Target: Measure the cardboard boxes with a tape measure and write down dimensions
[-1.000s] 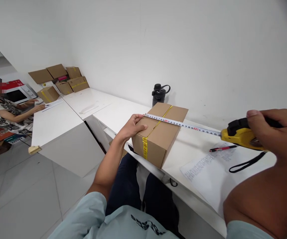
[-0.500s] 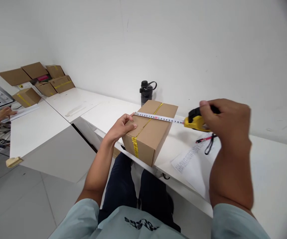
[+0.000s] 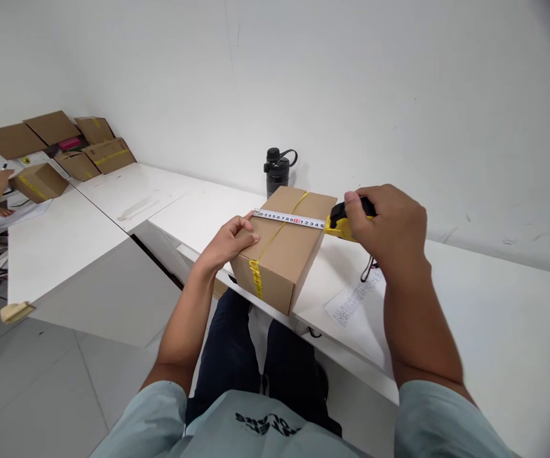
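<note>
On the blade [image 3: 285, 218] stretched across the top of the cardboard box [image 3: 282, 254], can read 3 to 9, then a blurred red mark, then 1 to 5 up to the yellow-and-black tape measure [image 3: 342, 224] at the box's right edge. Can also make out dark print along the box's yellow tape [image 3: 256, 280], but cannot read it. Holds the box on the white table [image 3: 494, 305], grasping its left edge with the left hand [image 3: 232, 242], with thumb on top and index finger at the blade's end; cannot tell how the other, hidden fingers lie. Clasps the tape measure in the right hand [image 3: 382, 222], with curled fingers and thumb over the case. Right of the box, can see a sheet of paper [image 3: 351, 305] with writing too small to read, partly covered by the right forearm. In front of it, cannot fully read the inverted lettering on the creased shirt [image 3: 251, 432]. Behind it, can see a black bottle [image 3: 277, 175], hidden at the base; far left, a co-worker's hand [image 3: 0, 181] with a pen and an arm cut off by the view's edge.
</note>
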The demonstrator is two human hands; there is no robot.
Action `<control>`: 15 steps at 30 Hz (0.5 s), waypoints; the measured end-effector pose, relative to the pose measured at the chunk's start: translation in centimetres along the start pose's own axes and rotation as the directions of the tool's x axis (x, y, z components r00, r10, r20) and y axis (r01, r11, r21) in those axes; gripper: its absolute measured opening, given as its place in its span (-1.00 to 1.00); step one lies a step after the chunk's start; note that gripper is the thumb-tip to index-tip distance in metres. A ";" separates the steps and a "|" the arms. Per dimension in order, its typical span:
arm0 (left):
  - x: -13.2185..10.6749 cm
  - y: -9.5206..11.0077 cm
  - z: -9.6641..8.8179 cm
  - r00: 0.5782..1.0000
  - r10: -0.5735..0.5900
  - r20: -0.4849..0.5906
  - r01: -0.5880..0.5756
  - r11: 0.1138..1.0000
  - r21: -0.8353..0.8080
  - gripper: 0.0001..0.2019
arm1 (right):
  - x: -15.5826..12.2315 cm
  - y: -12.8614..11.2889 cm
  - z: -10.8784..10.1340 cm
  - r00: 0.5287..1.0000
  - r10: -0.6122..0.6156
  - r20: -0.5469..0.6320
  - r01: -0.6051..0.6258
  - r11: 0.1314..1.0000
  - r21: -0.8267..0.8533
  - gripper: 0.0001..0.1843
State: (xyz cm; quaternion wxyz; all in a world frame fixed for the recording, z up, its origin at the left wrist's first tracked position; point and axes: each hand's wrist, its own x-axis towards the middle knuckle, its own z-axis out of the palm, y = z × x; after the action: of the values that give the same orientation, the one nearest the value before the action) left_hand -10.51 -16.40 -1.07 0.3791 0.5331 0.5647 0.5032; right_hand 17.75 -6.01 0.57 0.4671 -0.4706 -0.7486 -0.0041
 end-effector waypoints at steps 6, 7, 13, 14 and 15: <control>0.0 0.4 -0.1 0.998 0.016 0.062 -0.018 0.999 0.041 -0.75 | -1.3 -0.6 -1.9 0.991 0.078 0.111 -0.074 0.997 -0.034 -0.47; 0.0 0.5 -0.1 0.998 0.013 0.063 -0.016 0.999 0.043 -0.74 | -1.7 -0.8 -2.3 0.989 0.074 0.129 -0.068 0.997 -0.046 -0.46; -0.1 0.5 -0.2 0.998 0.027 0.061 -0.031 0.998 0.055 -0.74 | -3.7 -2.4 -2.8 0.995 -0.045 0.089 0.054 0.993 -0.102 -0.50; -0.1 0.4 -0.2 0.998 0.032 0.061 -0.036 0.998 0.051 -0.73 | -3.9 -2.6 -2.7 0.995 -0.066 0.080 0.074 0.993 -0.097 -0.53; -0.1 0.3 -0.2 0.997 0.038 0.060 -0.041 0.998 0.047 -0.73 | -4.0 -2.8 -2.5 0.994 -0.082 0.072 0.088 0.992 -0.088 -0.55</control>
State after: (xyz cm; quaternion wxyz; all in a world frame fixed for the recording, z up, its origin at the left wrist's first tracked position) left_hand -10.62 -16.53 -0.78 0.3728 0.5678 0.5545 0.4808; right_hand 17.99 -11.52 0.36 0.4187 -0.4589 -0.7825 -0.0423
